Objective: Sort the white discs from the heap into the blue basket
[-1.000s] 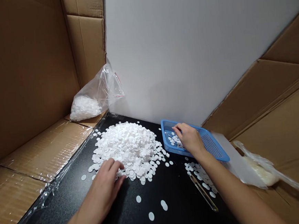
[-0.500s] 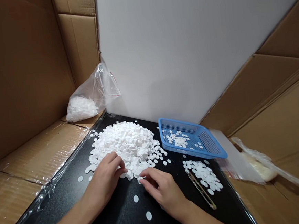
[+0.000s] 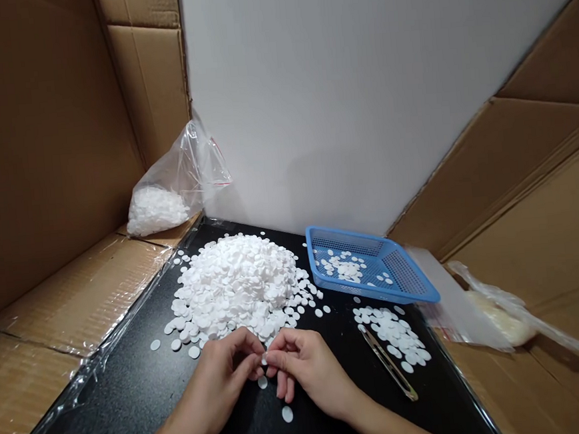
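Observation:
A big heap of small white discs (image 3: 239, 284) lies on the black tabletop (image 3: 132, 383). Just in front of it my left hand (image 3: 222, 379) and my right hand (image 3: 306, 369) meet fingertip to fingertip, both pinched on one small white disc (image 3: 263, 360). A blue mesh tray (image 3: 405, 281) at the right holds a few discs. A smaller patch of discs (image 3: 391, 329) lies in front of the tray, with metal tweezers (image 3: 389, 364) beside it. Loose discs (image 3: 287, 414) lie below my hands.
A clear bag of white discs (image 3: 160, 200) rests on cardboard at the back left. Another plastic bag (image 3: 502, 317) lies on cardboard at the right. Cardboard walls enclose both sides, and a white board stands behind.
My right hand left the blue tray and came to the front of the heap. My left hand drew back from the heap, and both now pinch one disc together.

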The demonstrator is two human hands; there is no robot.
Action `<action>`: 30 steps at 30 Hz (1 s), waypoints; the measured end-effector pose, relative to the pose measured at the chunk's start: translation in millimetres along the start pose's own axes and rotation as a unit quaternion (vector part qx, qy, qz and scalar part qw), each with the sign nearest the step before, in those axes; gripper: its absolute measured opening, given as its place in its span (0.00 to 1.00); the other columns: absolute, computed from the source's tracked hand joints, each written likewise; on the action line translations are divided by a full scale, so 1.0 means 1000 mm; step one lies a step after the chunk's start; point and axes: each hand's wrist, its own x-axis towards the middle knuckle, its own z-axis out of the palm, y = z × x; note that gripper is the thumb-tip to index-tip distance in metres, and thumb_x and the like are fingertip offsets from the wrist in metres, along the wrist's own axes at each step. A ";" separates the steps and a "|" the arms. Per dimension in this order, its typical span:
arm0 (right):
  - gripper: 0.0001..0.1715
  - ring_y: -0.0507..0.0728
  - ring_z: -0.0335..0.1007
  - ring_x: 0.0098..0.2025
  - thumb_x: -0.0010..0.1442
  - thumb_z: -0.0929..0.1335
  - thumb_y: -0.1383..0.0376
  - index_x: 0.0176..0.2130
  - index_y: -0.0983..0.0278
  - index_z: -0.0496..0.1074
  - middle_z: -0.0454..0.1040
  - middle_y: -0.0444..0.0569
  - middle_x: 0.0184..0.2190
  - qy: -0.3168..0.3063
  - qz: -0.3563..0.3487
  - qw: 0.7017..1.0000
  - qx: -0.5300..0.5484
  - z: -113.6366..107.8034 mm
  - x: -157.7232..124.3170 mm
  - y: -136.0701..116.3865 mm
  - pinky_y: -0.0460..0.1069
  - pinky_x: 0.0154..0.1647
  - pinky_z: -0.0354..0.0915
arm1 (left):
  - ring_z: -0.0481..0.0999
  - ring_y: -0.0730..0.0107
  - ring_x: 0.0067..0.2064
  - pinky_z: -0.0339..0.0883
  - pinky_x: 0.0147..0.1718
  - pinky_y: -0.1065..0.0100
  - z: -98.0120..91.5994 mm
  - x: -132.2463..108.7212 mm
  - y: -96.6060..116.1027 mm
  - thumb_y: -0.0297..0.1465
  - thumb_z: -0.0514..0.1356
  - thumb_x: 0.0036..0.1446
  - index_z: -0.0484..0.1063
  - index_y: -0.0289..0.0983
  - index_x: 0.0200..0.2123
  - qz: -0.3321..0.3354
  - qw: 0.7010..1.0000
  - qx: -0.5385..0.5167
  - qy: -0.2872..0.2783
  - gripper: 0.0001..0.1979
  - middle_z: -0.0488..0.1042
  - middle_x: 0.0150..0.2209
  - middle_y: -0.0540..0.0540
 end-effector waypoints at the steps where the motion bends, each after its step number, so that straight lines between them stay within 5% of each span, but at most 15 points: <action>1: 0.30 0.51 0.69 0.16 0.46 0.76 0.43 0.27 0.65 0.70 0.75 0.44 0.20 -0.008 0.015 0.999 0.027 0.000 0.001 0.000 0.44 0.16 0.63 | 0.74 0.66 0.31 0.65 0.32 0.69 -0.001 0.000 0.000 0.35 0.58 0.60 0.71 0.37 0.31 -0.004 1.000 -0.014 0.000 0.08 0.77 0.27 0.49; 8: 0.31 0.51 0.73 0.21 0.45 0.77 0.44 0.30 0.67 0.71 0.77 0.46 0.24 -0.038 0.042 0.995 0.081 -0.002 0.003 0.000 0.44 0.22 0.66 | 0.71 0.68 0.29 0.63 0.29 0.69 -0.002 0.001 -0.001 0.36 0.58 0.60 0.66 0.38 0.32 -0.011 0.999 -0.031 0.006 0.08 0.73 0.25 0.51; 12: 0.27 0.53 0.72 0.23 0.55 0.72 0.43 0.32 0.65 0.72 0.74 0.45 0.25 -0.024 -0.019 0.998 -0.055 -0.008 0.000 -0.001 0.47 0.24 0.66 | 0.69 0.69 0.28 0.61 0.29 0.69 -0.005 0.000 0.001 0.33 0.53 0.61 0.64 0.40 0.31 0.014 0.998 0.052 0.036 0.06 0.70 0.26 0.52; 14: 0.21 0.55 0.72 0.28 0.64 0.68 0.49 0.32 0.64 0.73 0.74 0.47 0.28 -0.005 -0.143 0.962 -0.230 -0.014 -0.002 -0.001 0.49 0.30 0.66 | 0.66 0.68 0.29 0.58 0.29 0.69 -0.008 -0.002 0.001 0.32 0.51 0.62 0.64 0.40 0.30 0.040 0.990 0.113 0.077 0.08 0.68 0.26 0.53; 16: 0.16 0.56 0.71 0.34 0.69 0.65 0.58 0.33 0.63 0.74 0.75 0.49 0.30 -0.018 -0.264 0.884 -0.385 -0.021 -0.004 -0.001 0.50 0.36 0.66 | 0.64 0.67 0.29 0.57 0.29 0.69 -0.010 -0.005 0.000 0.32 0.49 0.63 0.64 0.40 0.30 0.049 0.983 0.148 0.101 0.09 0.66 0.25 0.53; 18: 0.13 0.56 0.70 0.35 0.70 0.65 0.63 0.34 0.63 0.74 0.75 0.49 0.31 -0.053 -0.321 0.825 -0.461 -0.027 -0.005 -0.001 0.50 0.38 0.64 | 0.63 0.67 0.28 0.56 0.28 0.69 -0.011 -0.009 -0.002 0.34 0.47 0.64 0.67 0.40 0.33 0.041 0.981 0.159 0.103 0.11 0.64 0.24 0.53; 20: 0.11 0.56 0.69 0.35 0.69 0.66 0.66 0.35 0.62 0.74 0.75 0.48 0.31 -0.074 -0.331 0.804 -0.487 -0.031 -0.006 -0.004 0.50 0.38 0.63 | 0.62 0.67 0.27 0.56 0.28 0.69 -0.011 -0.011 -0.005 0.36 0.47 0.65 0.69 0.40 0.37 0.030 0.981 0.163 0.099 0.12 0.64 0.24 0.53; 26: 0.09 0.54 0.67 0.33 0.63 0.66 0.74 0.33 0.62 0.68 0.73 0.45 0.31 -0.050 -0.312 0.824 -0.470 -0.039 -0.009 -0.014 0.48 0.38 0.62 | 0.60 0.69 0.24 0.53 0.25 0.71 -0.010 -0.017 -0.012 0.39 0.51 0.64 0.72 0.41 0.40 -0.007 0.987 0.148 0.069 0.13 0.60 0.21 0.56; 30: 0.12 0.54 0.65 0.32 0.59 0.66 0.77 0.30 0.61 0.66 0.71 0.44 0.29 -0.066 -0.275 0.831 -0.479 -0.044 -0.013 -0.021 0.47 0.35 0.62 | 0.69 0.69 0.30 0.62 0.29 0.73 -0.014 -0.041 -0.005 0.37 0.58 0.63 0.77 0.46 0.41 -0.005 0.989 0.133 -0.067 0.08 0.71 0.27 0.54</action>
